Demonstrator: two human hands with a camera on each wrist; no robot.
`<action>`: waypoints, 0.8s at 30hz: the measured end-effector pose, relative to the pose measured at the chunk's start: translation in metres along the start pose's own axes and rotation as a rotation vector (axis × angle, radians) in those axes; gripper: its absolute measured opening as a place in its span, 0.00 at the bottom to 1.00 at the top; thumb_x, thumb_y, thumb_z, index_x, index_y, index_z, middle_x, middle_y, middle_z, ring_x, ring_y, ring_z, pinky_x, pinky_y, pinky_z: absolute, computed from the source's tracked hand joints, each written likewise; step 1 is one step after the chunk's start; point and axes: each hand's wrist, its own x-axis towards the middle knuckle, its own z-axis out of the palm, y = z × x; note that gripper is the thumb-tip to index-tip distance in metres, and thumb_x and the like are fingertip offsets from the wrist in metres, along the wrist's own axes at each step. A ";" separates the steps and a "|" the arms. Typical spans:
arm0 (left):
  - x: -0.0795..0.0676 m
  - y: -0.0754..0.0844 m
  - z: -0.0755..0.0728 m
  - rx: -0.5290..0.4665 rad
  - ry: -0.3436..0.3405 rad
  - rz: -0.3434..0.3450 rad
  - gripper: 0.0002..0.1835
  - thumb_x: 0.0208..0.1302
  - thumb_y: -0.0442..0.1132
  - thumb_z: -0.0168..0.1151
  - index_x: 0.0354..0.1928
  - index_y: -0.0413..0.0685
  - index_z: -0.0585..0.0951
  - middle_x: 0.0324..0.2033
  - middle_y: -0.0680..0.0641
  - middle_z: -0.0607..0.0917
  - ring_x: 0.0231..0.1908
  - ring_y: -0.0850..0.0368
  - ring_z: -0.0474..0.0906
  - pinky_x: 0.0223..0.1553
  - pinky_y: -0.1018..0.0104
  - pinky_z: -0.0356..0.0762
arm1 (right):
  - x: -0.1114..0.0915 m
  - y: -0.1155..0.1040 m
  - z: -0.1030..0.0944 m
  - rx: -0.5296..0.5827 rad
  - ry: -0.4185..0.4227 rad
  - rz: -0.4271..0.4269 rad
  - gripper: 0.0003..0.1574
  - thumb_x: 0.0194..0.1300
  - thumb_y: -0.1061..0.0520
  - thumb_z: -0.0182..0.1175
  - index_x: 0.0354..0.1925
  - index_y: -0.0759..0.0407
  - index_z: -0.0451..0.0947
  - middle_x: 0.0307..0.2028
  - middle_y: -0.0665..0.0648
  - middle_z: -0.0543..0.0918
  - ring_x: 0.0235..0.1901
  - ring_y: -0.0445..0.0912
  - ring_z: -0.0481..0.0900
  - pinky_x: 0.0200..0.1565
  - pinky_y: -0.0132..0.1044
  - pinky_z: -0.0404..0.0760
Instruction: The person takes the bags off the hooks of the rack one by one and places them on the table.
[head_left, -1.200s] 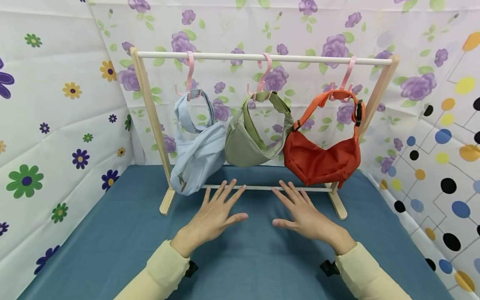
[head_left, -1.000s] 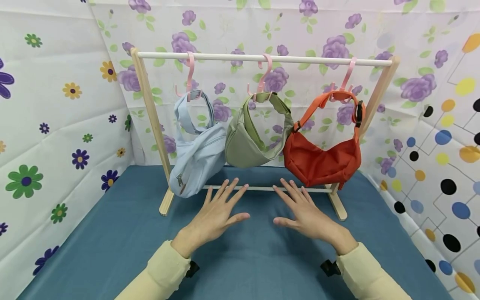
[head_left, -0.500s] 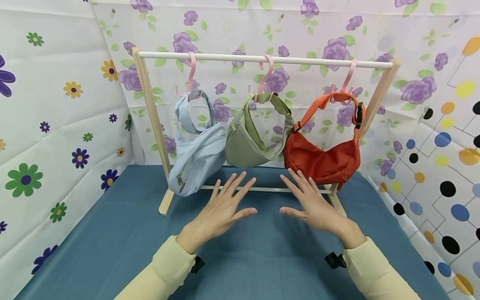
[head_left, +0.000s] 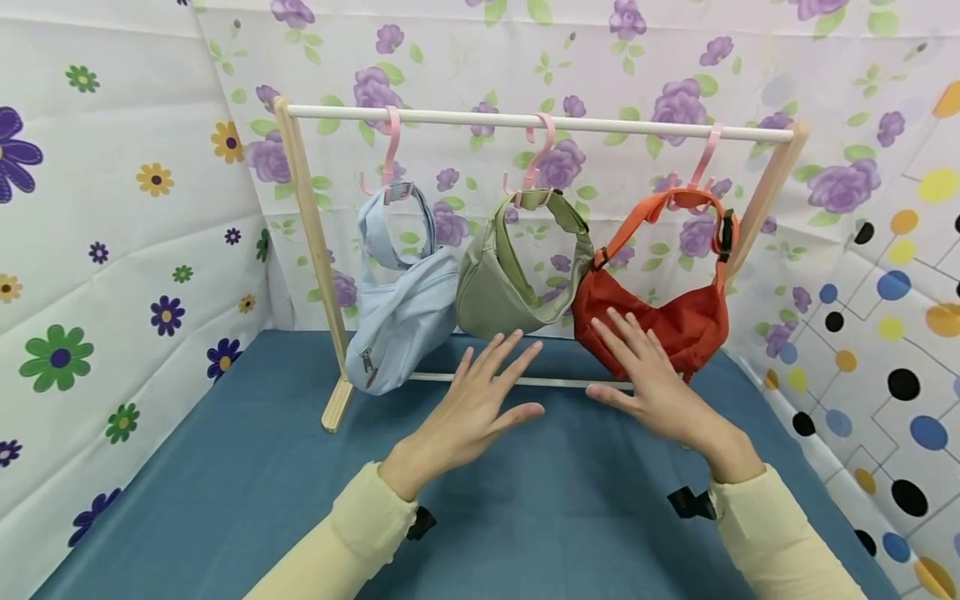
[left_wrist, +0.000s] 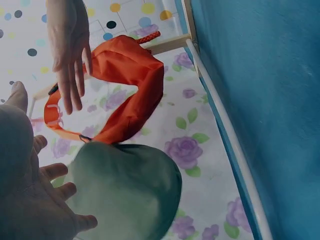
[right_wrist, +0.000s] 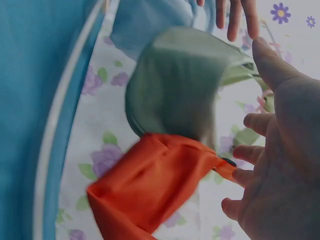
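Hands (head_left: 471, 410) (head_left: 663, 396) spread, gripping nothing, nearside of green bag (head_left: 491, 296) and red bag (head_left: 693, 321); slow reach probably best, lest either swing.

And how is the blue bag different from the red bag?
The blue bag is pale; the red bag is darker. The blue bag hangs tall and narrow; the red bag spreads wide. The blue bag's strap matches its body; the red bag's strap is orange. Both hang from pink hooks.
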 end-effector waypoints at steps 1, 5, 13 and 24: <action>0.003 0.002 0.000 0.002 0.002 0.008 0.41 0.75 0.73 0.40 0.83 0.76 0.41 0.84 0.56 0.41 0.82 0.56 0.32 0.78 0.38 0.34 | 0.000 0.000 -0.004 0.003 0.011 -0.005 0.58 0.73 0.40 0.64 0.85 0.47 0.42 0.83 0.61 0.39 0.81 0.62 0.30 0.75 0.68 0.31; 0.012 0.009 0.001 0.027 0.013 0.047 0.42 0.73 0.73 0.38 0.84 0.74 0.43 0.84 0.56 0.41 0.82 0.56 0.31 0.78 0.37 0.34 | 0.001 0.001 -0.016 -0.004 0.051 -0.019 0.57 0.74 0.41 0.64 0.85 0.47 0.42 0.84 0.60 0.39 0.81 0.62 0.30 0.75 0.68 0.31; 0.024 0.014 0.002 0.077 0.037 0.090 0.42 0.74 0.72 0.40 0.84 0.71 0.46 0.84 0.51 0.44 0.82 0.52 0.33 0.77 0.35 0.36 | -0.001 0.005 -0.022 -0.031 0.115 -0.022 0.58 0.71 0.45 0.68 0.85 0.45 0.44 0.84 0.58 0.40 0.81 0.62 0.33 0.75 0.67 0.32; 0.035 0.019 0.000 0.084 0.027 0.081 0.42 0.76 0.68 0.50 0.84 0.72 0.46 0.83 0.51 0.45 0.82 0.52 0.33 0.78 0.36 0.35 | 0.001 0.003 -0.035 -0.060 0.149 -0.039 0.57 0.72 0.46 0.68 0.85 0.47 0.45 0.84 0.57 0.39 0.81 0.63 0.36 0.75 0.70 0.34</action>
